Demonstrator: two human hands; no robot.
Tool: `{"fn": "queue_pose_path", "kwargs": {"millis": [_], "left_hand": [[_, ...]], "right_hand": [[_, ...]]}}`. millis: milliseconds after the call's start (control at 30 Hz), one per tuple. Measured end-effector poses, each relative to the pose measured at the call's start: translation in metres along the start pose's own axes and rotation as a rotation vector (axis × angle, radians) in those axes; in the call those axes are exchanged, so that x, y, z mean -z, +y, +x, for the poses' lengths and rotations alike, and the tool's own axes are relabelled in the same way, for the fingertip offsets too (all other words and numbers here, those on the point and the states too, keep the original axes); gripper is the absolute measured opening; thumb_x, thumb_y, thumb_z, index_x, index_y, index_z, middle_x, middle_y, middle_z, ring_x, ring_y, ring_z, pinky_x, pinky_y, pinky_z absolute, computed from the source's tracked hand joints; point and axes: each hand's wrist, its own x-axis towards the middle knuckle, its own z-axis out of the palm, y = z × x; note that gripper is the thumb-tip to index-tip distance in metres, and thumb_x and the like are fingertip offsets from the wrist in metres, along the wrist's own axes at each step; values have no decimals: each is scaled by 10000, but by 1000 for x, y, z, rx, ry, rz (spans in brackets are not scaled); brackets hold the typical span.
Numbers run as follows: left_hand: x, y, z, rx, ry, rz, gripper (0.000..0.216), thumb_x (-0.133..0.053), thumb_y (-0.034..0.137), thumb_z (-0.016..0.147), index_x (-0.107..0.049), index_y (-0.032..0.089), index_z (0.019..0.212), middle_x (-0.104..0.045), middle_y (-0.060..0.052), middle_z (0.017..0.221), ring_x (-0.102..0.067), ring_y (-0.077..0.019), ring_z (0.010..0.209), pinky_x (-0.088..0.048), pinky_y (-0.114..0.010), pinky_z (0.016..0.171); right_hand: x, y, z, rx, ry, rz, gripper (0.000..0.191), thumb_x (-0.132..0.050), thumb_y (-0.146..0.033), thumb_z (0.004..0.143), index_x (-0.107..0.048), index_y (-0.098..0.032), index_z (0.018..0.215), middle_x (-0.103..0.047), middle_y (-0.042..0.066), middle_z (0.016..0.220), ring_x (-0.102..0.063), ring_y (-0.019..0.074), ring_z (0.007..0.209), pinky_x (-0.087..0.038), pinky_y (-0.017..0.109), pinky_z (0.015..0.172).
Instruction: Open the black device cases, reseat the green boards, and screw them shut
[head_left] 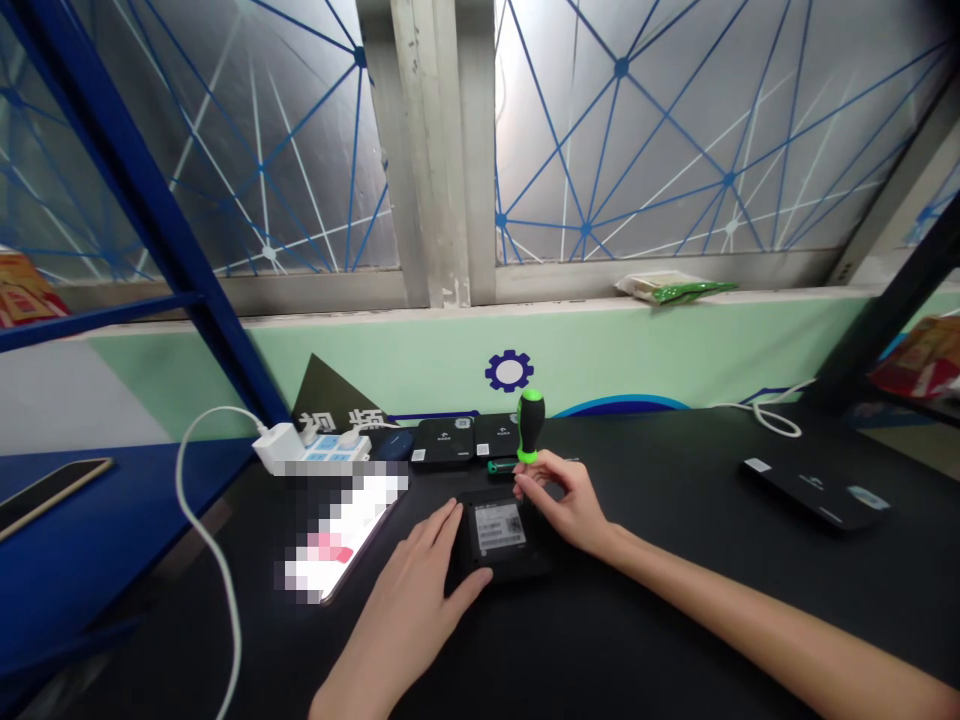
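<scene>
- Two bare hands meet at a small black box [510,565] that lies flat near the middle of the dark table [675,640], close in front of the person.
- Far left, a phone [52,490] lies on a blue shelf [112,540]. A white cable [196,520] loops down from a white power strip [322,447].
- A second phone [341,535], its screen lit and blurred, lies just left of the box.
- Left hand [409,590]: the fingers are stretched flat and close together on the box's left edge, with the thumb along its near side. It grips nothing.
- The box is squarish and matte black, with a pale printed label [500,525] facing up. The print is too small to read.
- Screwdriver [529,430]: its long axis stands almost upright, green cap up, with a black grip and a green collar. It points down at the box's far right corner, and its tip is hidden.
- Right hand [566,500]: the fingers are curled shut around the screwdriver just below the handle.
- Behind lie two similar black boxes [444,442], and far right a flat black device [814,492].
</scene>
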Motion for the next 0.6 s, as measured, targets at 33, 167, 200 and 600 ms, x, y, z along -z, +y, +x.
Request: {"fn": "queue_pose_path", "kwargs": {"millis": [33, 167, 200, 600], "left_hand": [[0, 1, 0, 1, 0, 7, 726, -459, 601, 950, -310, 229, 1554, -317, -67, 1602, -325, -318, 1447, -318, -483, 1151], [2, 3, 0, -1, 2, 21, 697, -459, 571, 955, -345, 208, 1538, -388, -89, 1563, -368, -309, 1421, -333, -474, 1140], [3, 3, 0, -1, 3, 19, 691, -457, 567, 956, -351, 206, 1535, -410, -96, 1549, -384, -308, 1410, -338, -475, 1135], [6, 7, -2, 4, -7, 20, 685, -454, 552, 958, -346, 199, 1536, -446, -104, 1518, -413, -302, 1386, -351, -458, 1124]], "right_hand": [[0, 0, 0, -1, 0, 1, 138, -602, -312, 956, -632, -182, 918, -695, 36, 708, -662, 166, 603, -546, 283, 617], [0, 1, 1, -9, 11, -2, 172, -604, -353, 954, -627, -188, 911, -698, 38, 708, -668, 172, 607, -549, 282, 608], [0, 1, 1, -12, 12, -5, 178, -603, -358, 954, -626, -189, 905, -698, 38, 708, -666, 172, 607, -546, 279, 603], [1, 2, -1, -76, -110, 26, 238, -483, -376, 1020, -609, -173, 1023, -698, 46, 788, -582, 122, 563, -479, 234, 549]]}}
